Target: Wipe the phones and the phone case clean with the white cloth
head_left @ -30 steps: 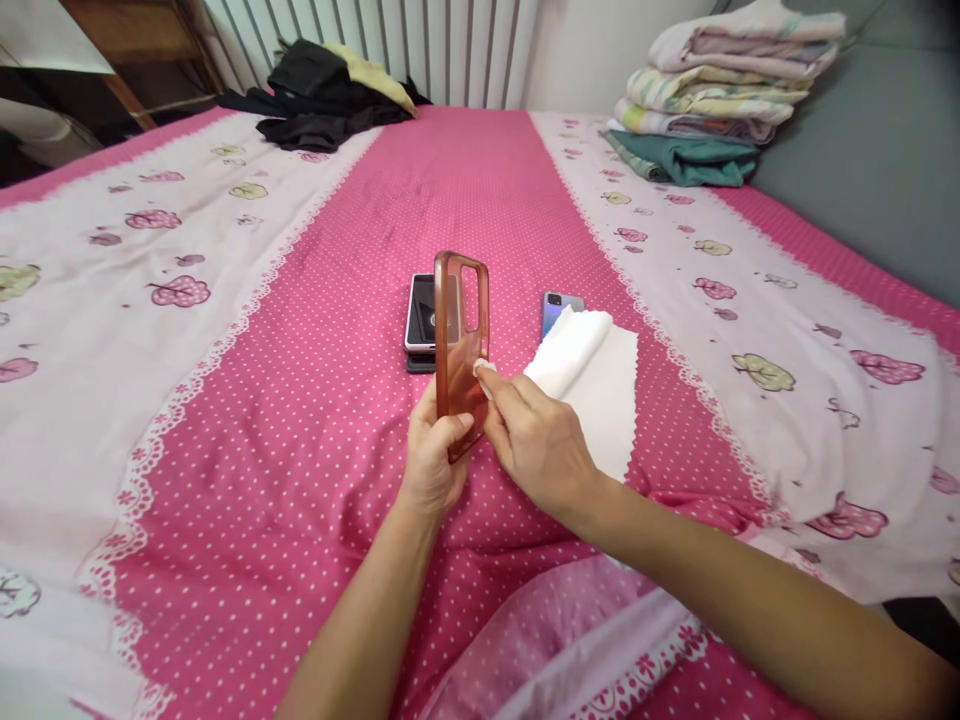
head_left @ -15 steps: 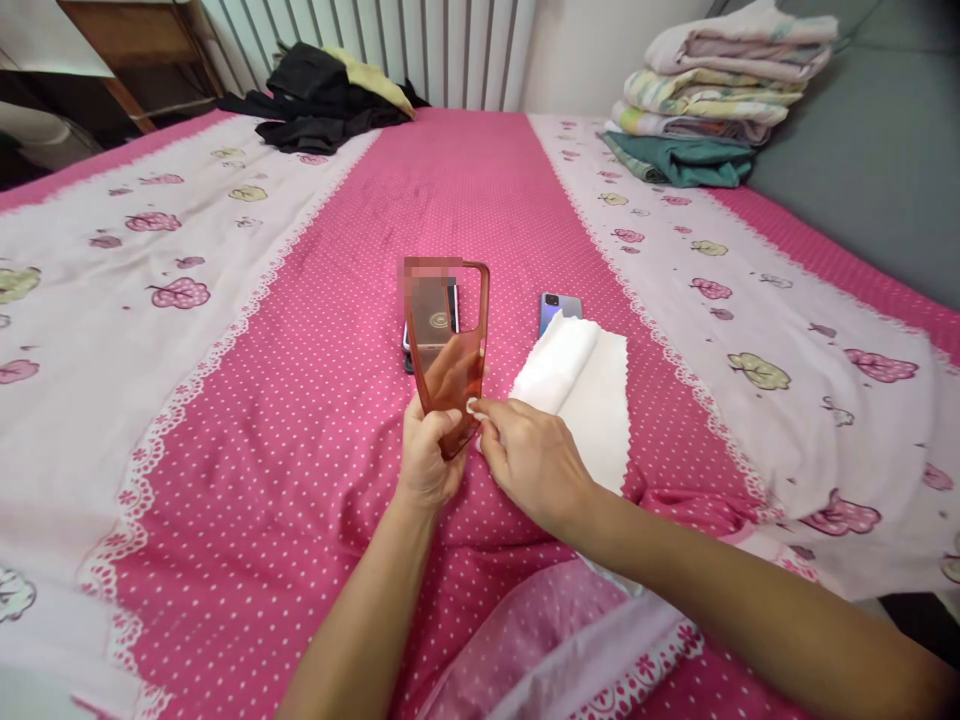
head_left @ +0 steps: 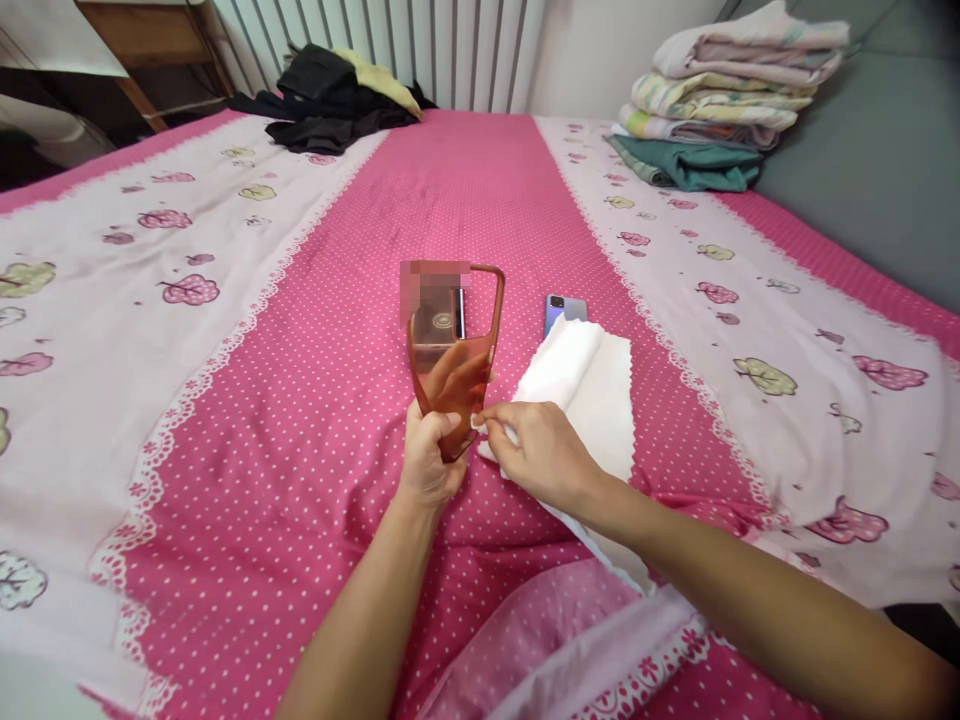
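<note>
My left hand (head_left: 431,455) grips the lower end of a translucent red-brown phone case (head_left: 454,350) and holds it upright over the pink dotted bedspread (head_left: 300,420). My right hand (head_left: 536,450) is closed in a pinch on a small white scrap (head_left: 480,423) right at the case's lower right edge. The right wrist lies on a white cloth (head_left: 592,385). Behind the case a dark phone (head_left: 442,320) shows through it, partly blurred. A blue phone (head_left: 564,310) pokes out from under the cloth's far end.
A stack of folded linens (head_left: 720,105) stands at the far right corner by a grey cushion (head_left: 877,150). Dark clothes (head_left: 330,95) are piled at the far end near a white radiator (head_left: 442,40). A wooden table (head_left: 142,40) is at the far left.
The case has turned from edge-on to face me. My right hand has slid down from the case's middle to its lower right edge, still pinching the white scrap.
</note>
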Tool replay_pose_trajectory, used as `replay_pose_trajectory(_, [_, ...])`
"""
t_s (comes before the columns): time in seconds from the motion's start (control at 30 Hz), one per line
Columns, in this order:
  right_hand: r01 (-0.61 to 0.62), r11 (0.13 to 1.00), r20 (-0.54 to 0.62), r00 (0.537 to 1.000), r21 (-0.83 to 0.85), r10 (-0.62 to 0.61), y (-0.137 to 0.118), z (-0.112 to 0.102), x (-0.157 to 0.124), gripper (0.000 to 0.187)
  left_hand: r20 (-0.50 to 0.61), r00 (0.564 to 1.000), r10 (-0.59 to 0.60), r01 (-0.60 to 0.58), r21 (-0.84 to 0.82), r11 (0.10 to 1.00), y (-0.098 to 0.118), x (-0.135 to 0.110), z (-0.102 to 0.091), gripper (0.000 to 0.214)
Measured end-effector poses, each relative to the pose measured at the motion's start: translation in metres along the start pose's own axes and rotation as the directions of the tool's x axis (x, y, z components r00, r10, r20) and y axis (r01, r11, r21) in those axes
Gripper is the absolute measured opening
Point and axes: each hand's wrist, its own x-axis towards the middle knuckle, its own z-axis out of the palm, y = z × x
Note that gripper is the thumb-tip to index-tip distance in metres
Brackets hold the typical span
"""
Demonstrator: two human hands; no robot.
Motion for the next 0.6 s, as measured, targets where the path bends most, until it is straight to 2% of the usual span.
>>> replay_pose_trajectory(0.33, [-0.021,0.973,0.012,1.0,0.231,0.019,0.0022,0.0004,-0.0023,0.029,0.054,0.998,0.024,-0.027,0.04,0.999,-0.001,-0.0016,0.0017,0.059])
replay_pose_trajectory(0.47, [-0.025,0.961,0.023,1.0,0.274,0.019,0.0029,0.0014,-0.0023,0.029,0.114,0.992,0.047,-0.058,0.092,0.994,-0.0013,-0.0009,0.0,0.058])
replay_pose_trajectory(0.6, [-0.042,0.947,0.044,0.999,0.318,0.03,0.0055,0.0029,-0.001,0.029,0.129,0.99,0.052,-0.068,0.121,0.99,-0.0025,-0.0006,-0.0006,0.057])
